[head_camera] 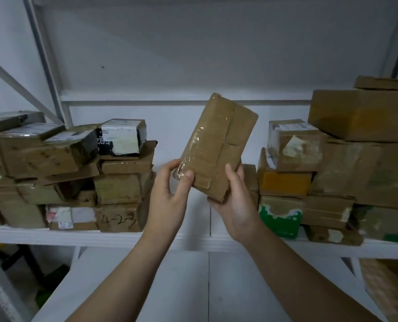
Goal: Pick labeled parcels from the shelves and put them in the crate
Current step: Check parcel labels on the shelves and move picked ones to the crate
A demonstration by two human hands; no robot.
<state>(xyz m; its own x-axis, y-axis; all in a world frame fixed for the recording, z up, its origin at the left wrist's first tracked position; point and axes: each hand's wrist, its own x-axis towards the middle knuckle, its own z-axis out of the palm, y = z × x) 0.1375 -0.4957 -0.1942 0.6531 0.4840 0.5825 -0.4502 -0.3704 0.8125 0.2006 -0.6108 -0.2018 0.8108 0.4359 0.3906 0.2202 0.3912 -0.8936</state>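
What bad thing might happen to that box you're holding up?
The taped parcel is held only at its bottom end by the left hand and right hand; its glossy tape may let it slip and drop. The unevenly piled boxes to its right might topple if bumped.

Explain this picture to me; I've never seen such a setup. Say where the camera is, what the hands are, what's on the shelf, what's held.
No machine here: a person works with bare hands, and the single picture comes from a camera worn on their head, looking forward and down. The left hand and right hand both grip the lower end of a brown taped parcel, held tilted in front of a white shelf. On the shelf lie cardboard parcels in a left pile and a right pile; one box is marked "4-2-3". No label shows on the parcel's visible side.
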